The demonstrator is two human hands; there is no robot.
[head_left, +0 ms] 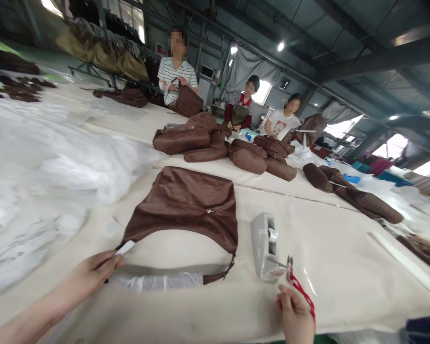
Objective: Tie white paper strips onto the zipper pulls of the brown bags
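A brown handbag (186, 191) lies flat in front of me, its strap curving toward me and partly wrapped in white sheeting (165, 282). My left hand (102, 267) is closed at the left end of the strap, pinching a small white strip (125, 248) against it. To the bag's right stands a grey tape dispenser (260, 243). Just below the dispenser is my right hand (295, 308), fingers curled together; whatever they pinch is too small to make out. Nippers with red handles (301, 289) lie beside that hand, their jaws near the dispenser's front end.
Brown bags (186, 136) are piled across the table, with more bags (354, 191) at right. Clear plastic sheeting (57, 177) heaps up on the left. Three people stand on the far side: one in a striped shirt (177, 71), one with red sleeves (241, 107), one in white (284, 122).
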